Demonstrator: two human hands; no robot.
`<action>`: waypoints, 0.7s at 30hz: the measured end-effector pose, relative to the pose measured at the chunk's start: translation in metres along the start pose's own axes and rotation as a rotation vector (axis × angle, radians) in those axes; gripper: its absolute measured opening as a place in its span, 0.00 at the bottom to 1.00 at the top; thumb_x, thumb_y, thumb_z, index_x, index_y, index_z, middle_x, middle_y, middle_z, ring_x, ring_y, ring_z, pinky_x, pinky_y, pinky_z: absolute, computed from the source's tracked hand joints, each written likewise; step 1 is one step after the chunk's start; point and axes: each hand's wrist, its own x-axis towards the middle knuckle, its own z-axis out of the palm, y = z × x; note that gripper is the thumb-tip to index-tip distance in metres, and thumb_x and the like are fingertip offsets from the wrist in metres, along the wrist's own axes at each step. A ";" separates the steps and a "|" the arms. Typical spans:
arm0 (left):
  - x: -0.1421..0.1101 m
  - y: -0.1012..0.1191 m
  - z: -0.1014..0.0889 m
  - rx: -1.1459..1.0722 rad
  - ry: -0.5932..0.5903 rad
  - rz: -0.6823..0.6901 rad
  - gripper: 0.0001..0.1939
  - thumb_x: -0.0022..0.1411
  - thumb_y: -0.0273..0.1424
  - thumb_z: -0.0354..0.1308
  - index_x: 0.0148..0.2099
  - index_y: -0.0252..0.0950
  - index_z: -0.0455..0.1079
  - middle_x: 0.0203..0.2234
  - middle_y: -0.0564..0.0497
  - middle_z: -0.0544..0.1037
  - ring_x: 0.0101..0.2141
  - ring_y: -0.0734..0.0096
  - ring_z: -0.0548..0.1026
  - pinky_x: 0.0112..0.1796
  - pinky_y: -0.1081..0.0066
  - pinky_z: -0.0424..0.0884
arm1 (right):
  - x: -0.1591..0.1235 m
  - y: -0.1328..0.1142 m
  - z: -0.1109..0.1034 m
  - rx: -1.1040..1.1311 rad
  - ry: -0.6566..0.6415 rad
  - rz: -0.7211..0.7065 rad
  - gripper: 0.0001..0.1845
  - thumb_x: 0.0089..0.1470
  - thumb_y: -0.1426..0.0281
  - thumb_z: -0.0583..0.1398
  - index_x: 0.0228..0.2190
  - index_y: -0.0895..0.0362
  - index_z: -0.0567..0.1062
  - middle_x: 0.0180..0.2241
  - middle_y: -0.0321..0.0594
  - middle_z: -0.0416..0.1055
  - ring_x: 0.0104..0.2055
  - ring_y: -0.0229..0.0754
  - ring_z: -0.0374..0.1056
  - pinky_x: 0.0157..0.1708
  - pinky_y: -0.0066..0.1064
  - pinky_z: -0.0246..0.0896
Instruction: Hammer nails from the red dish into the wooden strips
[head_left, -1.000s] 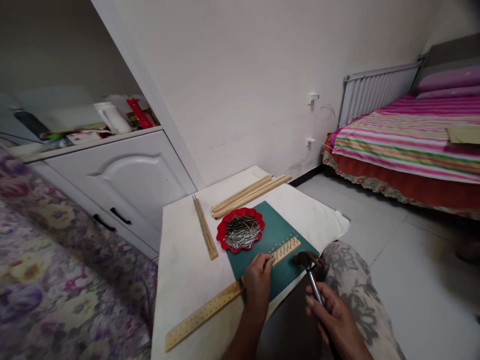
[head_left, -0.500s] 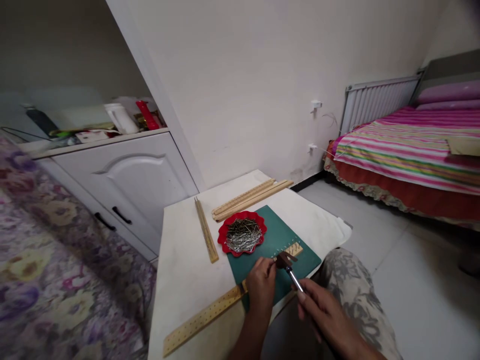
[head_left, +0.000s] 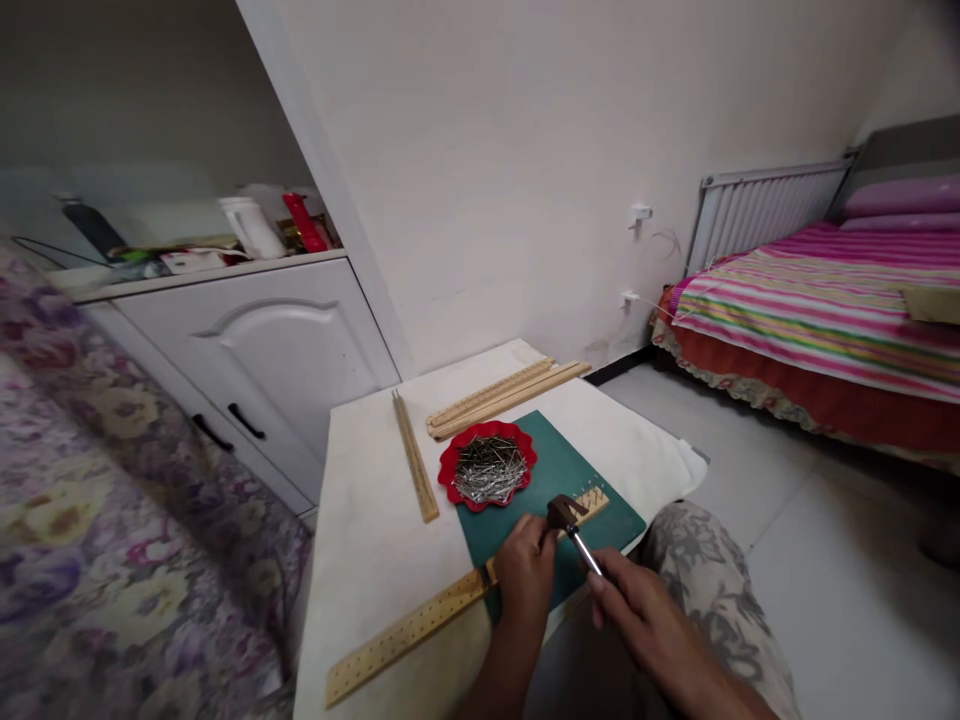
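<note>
My right hand (head_left: 637,605) is wrapped round the handle of a hammer (head_left: 579,545). The hammer's dark head is just right of the fingertips of my left hand (head_left: 527,565), over the wood. Those left fingers are pinched together low at the wood; what is between them is hidden. Several nails (head_left: 592,490) stand in the wooden piece (head_left: 596,505) to the right, on a green mat (head_left: 562,450). A wooden strip with rows of small holes (head_left: 405,640) runs from the lower left to my left hand, which hides whether the two are one piece.
A red scalloped dish (head_left: 445,468) full of loose nails sits partly on the mat. Narrow wooden strips lie at the left (head_left: 415,458) and back (head_left: 510,400) of the white table (head_left: 367,560). My knee (head_left: 697,550) is beside the table's right edge; a white cabinet (head_left: 277,370) stands left.
The hammer head has shifted slightly left, nearer my left fingertips, and more of the nailed wood shows beside it. My left hand stays at nearly the same spot.
</note>
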 end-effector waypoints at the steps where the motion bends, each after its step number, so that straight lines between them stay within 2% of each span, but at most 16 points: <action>1: 0.000 0.000 0.000 0.000 -0.004 -0.005 0.11 0.59 0.28 0.48 0.26 0.36 0.67 0.23 0.54 0.70 0.27 0.72 0.70 0.29 0.74 0.58 | 0.000 0.000 0.000 -0.001 -0.008 -0.003 0.15 0.60 0.64 0.47 0.25 0.53 0.65 0.21 0.34 0.67 0.26 0.44 0.67 0.28 0.32 0.57; 6: 0.000 0.000 0.000 -0.052 -0.014 0.005 0.11 0.60 0.29 0.49 0.28 0.37 0.69 0.25 0.53 0.71 0.28 0.72 0.70 0.29 0.74 0.59 | -0.005 0.002 -0.001 0.025 0.025 0.011 0.14 0.60 0.63 0.48 0.25 0.53 0.65 0.21 0.33 0.66 0.26 0.43 0.66 0.28 0.32 0.58; 8: -0.002 -0.003 0.000 -0.075 -0.018 0.004 0.10 0.60 0.30 0.50 0.29 0.37 0.70 0.26 0.52 0.72 0.29 0.71 0.70 0.30 0.74 0.60 | -0.011 0.007 0.000 0.103 0.026 0.071 0.15 0.60 0.60 0.48 0.26 0.53 0.65 0.21 0.32 0.65 0.23 0.40 0.64 0.23 0.29 0.57; 10: -0.004 -0.007 -0.004 -0.070 -0.014 0.016 0.07 0.59 0.29 0.52 0.32 0.37 0.71 0.28 0.52 0.72 0.30 0.70 0.71 0.30 0.74 0.62 | -0.018 0.016 0.003 0.239 -0.014 0.184 0.16 0.59 0.55 0.48 0.29 0.53 0.64 0.21 0.29 0.62 0.16 0.35 0.58 0.14 0.25 0.50; 13: -0.011 -0.015 -0.016 0.049 0.026 0.091 0.06 0.57 0.28 0.54 0.37 0.38 0.71 0.32 0.51 0.73 0.35 0.67 0.70 0.36 0.70 0.64 | -0.028 0.033 0.012 0.372 0.005 0.299 0.19 0.57 0.51 0.49 0.29 0.54 0.63 0.19 0.26 0.60 0.12 0.30 0.52 0.10 0.21 0.42; 16: -0.019 -0.024 -0.030 0.205 0.055 0.126 0.10 0.55 0.28 0.56 0.42 0.38 0.71 0.38 0.48 0.73 0.40 0.61 0.69 0.41 0.63 0.63 | -0.033 0.049 0.021 0.429 0.021 0.349 0.21 0.55 0.49 0.50 0.29 0.54 0.62 0.17 0.25 0.61 0.11 0.28 0.50 0.10 0.20 0.39; 21: -0.022 -0.034 -0.033 0.270 -0.018 0.116 0.12 0.57 0.27 0.54 0.45 0.37 0.70 0.40 0.47 0.73 0.41 0.60 0.69 0.41 0.63 0.63 | -0.033 0.058 0.028 0.450 0.004 0.375 0.25 0.51 0.45 0.51 0.26 0.54 0.64 0.16 0.26 0.60 0.11 0.28 0.49 0.09 0.20 0.38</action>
